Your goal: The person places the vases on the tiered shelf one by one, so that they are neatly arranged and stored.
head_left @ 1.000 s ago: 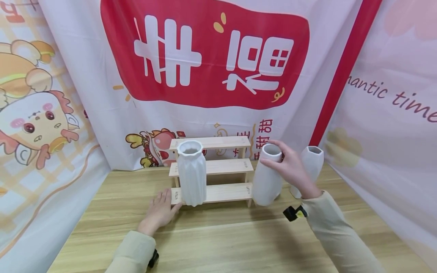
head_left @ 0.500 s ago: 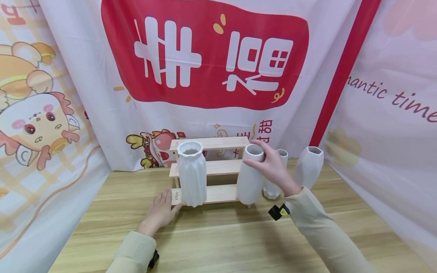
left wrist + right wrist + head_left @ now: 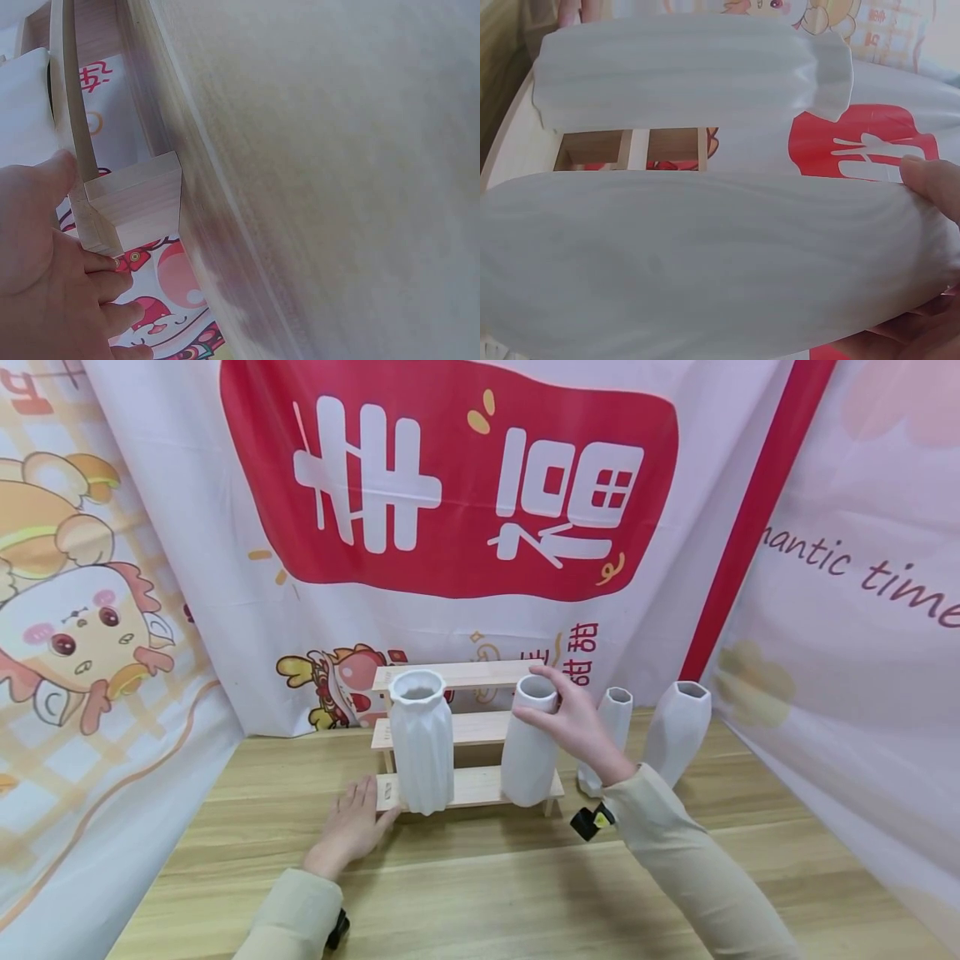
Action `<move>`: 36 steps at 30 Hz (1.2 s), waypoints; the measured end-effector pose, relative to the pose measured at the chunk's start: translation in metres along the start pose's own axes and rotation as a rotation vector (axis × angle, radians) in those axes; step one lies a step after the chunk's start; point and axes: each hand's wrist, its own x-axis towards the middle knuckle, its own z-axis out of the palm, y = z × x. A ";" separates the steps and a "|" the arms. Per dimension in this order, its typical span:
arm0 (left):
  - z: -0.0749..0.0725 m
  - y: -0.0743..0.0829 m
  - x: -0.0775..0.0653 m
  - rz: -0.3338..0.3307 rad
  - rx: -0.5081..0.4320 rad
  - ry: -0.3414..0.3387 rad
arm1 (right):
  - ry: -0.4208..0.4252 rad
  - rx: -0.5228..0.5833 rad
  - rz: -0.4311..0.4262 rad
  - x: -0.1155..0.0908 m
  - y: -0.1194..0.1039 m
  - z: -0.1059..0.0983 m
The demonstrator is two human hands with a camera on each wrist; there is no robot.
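Within the right hand (image 3: pixel 573 722), thumb and fingers curled round its neck, is the smooth white vase (image 3: pixel 527 760), roughly upright. Beneath the grip lies the lowest tier (image 3: pixel 477 783); base contact cannot be confirmed. Left of it, apart, stands the fluted vase (image 3: pixel 422 743). Farther left, the left hand (image 3: pixel 348 822), fingers extended, touches the tier's end. Advised: seat the base wholly inside the front edge; release only once steady.

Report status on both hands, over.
Right hand gripping smooth vase near rim. Left hand touching shelf at left end. No contact with nearby fluted vase.
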 end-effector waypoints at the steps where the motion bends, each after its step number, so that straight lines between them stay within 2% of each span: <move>1: 0.000 0.000 0.000 0.000 0.001 0.000 | -0.003 0.004 0.002 0.001 0.000 0.001; 10: 0.000 0.001 -0.001 -0.005 -0.007 -0.006 | -0.009 0.022 -0.022 0.006 0.002 0.010; 18: 0.001 0.000 -0.001 -0.006 -0.005 -0.007 | -0.024 0.007 0.008 0.007 0.000 0.016; 26: 0.001 0.000 -0.001 -0.002 -0.007 -0.001 | -0.032 0.012 -0.006 0.010 0.001 0.021; 36: 0.000 0.001 0.000 -0.003 -0.006 0.000 | -0.047 -0.002 -0.019 0.014 0.002 0.021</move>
